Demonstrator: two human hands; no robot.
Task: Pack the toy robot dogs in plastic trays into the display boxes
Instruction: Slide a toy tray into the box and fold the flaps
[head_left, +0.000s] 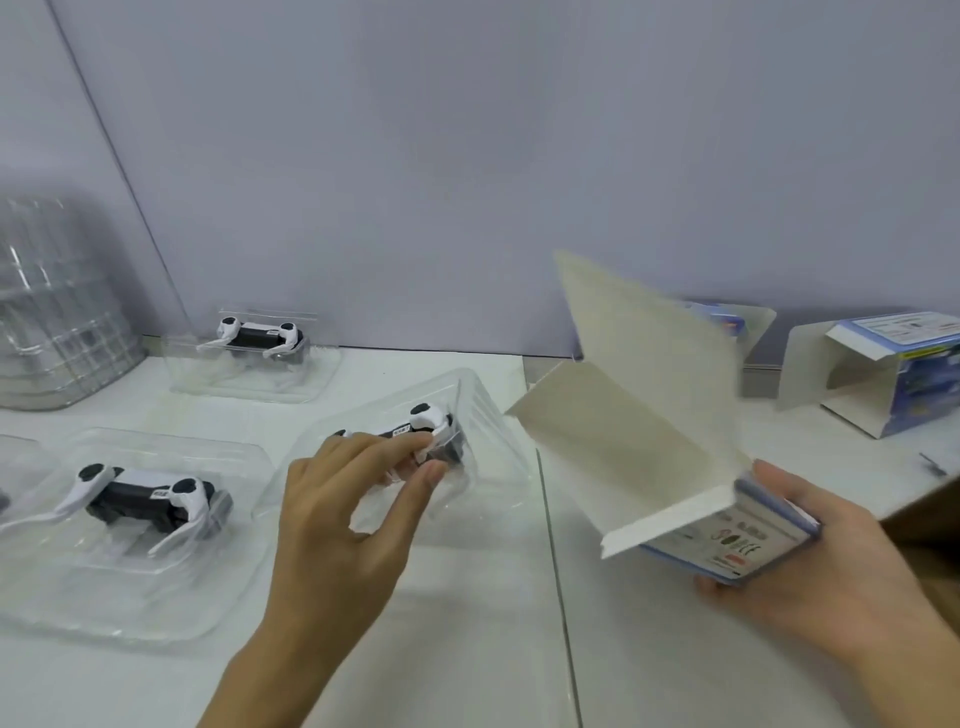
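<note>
A: Where are the hands?

B: The left hand (353, 499) reaches into the middle tray (488, 415), a clear, thin plastic shell with ribbed walls, tilted up off the table (467, 623). Its fingers and thumb pinch the toy dog (426, 426) seated there, a glossy white-and-black figure with rounded joints.

A: And the right?

B: The right hand (831, 566) grips a box (727, 540) from below, fingers curled under its printed, blue-edged end. The box is held in the air, right of the tray and not touching it. Its long flaps stand open, showing plain matte off-white card inside; the tallest flap is blurred.

A: Other dogs?

B: Two. One dog (150, 493) lies in a tray (130, 587) at the left front, its white legs splayed over a dark body. A far dog (260, 338) sits in its own tray (260, 379) near the wall (467, 156).

A: What else is on the table?

B: A stack (57, 306) of empty clear trays at the far left, ridged and blurred. At the far right a second box (893, 374) lies on its side, open end facing left, flaps out, blue print on the outside. The table is smooth and white, the wall a flat pale lilac.
</note>
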